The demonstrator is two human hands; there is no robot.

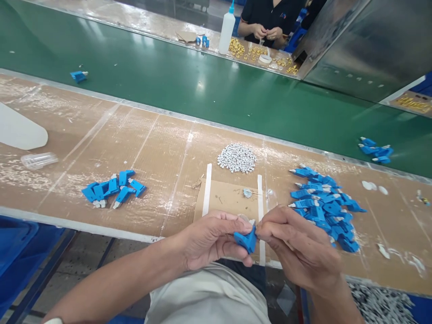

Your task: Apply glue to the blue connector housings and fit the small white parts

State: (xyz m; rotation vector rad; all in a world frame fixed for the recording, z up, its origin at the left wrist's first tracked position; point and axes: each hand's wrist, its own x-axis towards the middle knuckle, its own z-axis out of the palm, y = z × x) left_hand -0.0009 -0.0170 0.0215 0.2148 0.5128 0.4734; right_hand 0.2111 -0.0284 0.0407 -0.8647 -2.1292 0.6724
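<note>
A small blue plastic part with a whitish tip is pinched between the thumb and fingers of my left hand, above the bench's near edge. My right hand meets it from the right, fingertips pressed together at the part's side. Whatever those fingertips hold, if anything, is hidden. Just beyond my hands lies a cardboard sheet taped down with white strips, and a bluish lump with a thin stick rests on it. Behind the sheet sits a pile of small grey-white pieces.
Blue parts lie in a large heap at right and a smaller group at left. A green conveyor belt crosses behind, carrying several blue parts. Across it, a co-worker's hands work near a white bottle and brass-coloured pieces.
</note>
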